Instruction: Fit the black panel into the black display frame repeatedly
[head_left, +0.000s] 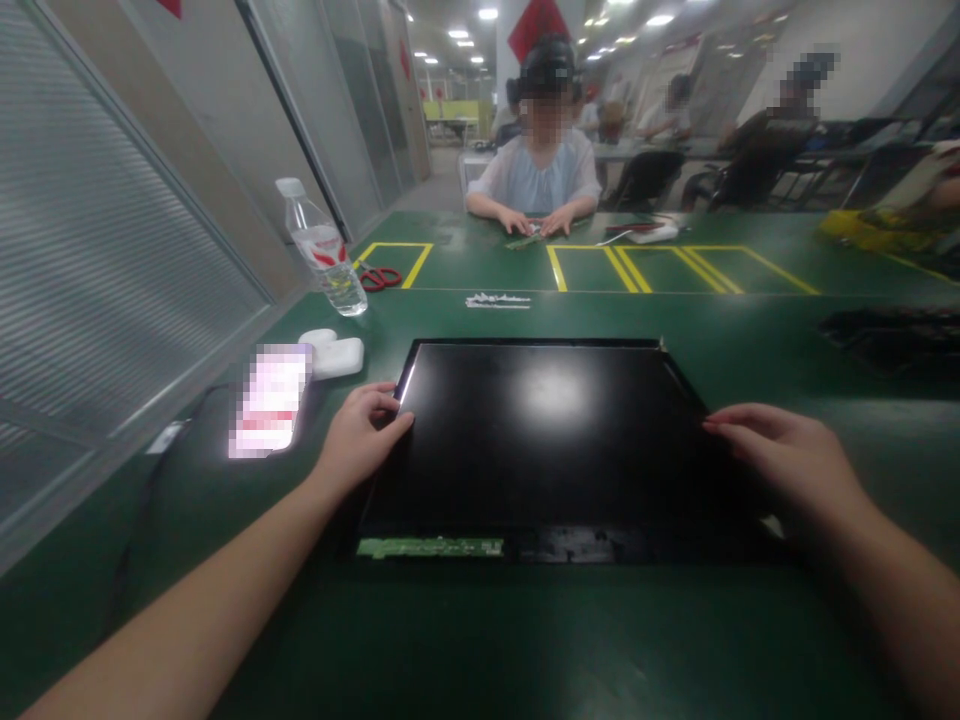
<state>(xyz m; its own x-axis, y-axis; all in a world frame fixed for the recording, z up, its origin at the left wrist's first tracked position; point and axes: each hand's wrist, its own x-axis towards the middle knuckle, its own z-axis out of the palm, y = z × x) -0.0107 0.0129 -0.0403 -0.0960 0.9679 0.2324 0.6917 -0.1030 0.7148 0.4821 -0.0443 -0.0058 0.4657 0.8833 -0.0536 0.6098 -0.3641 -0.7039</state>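
A large black display panel (547,440) lies flat on the green table in front of me, with a green circuit strip (429,547) along its near left edge. My left hand (361,440) rests on the panel's left edge, fingers curled over the rim. My right hand (780,455) lies on the panel's right edge, fingers stretched toward the glass and close together. Neither hand lifts the panel off the table.
A lit phone (268,400) and a white charger case (336,355) lie left of the panel, a water bottle (322,250) and red scissors (380,277) behind them. Small white parts (496,300) sit beyond the panel. A person (544,160) works across the table. A wall runs along the left.
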